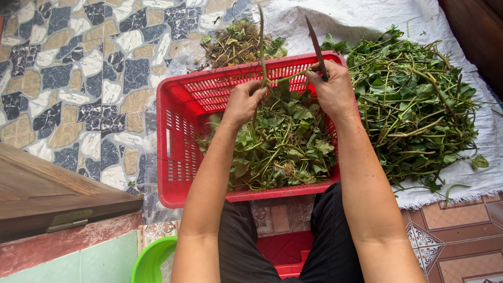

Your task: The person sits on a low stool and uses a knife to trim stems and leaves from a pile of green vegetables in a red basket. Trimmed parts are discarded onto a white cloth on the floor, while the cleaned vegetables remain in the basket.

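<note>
My left hand (244, 101) is closed around a long green stem (261, 47) that stands upright above a red plastic crate (175, 139). My right hand (331, 89) grips a knife (316, 46) with its dark blade pointing up and away, and also touches a thinner side shoot of the same stem. Both hands hover over the crate, which holds a heap of leafy green vine cuttings (277, 149).
A large pile of uncut leafy vines (414, 102) lies on a white woven sack (471, 173) to the right. A smaller heap of dry scraps (236, 44) sits behind the crate. A wooden lid (47, 191) and a green basin (149, 262) are at lower left.
</note>
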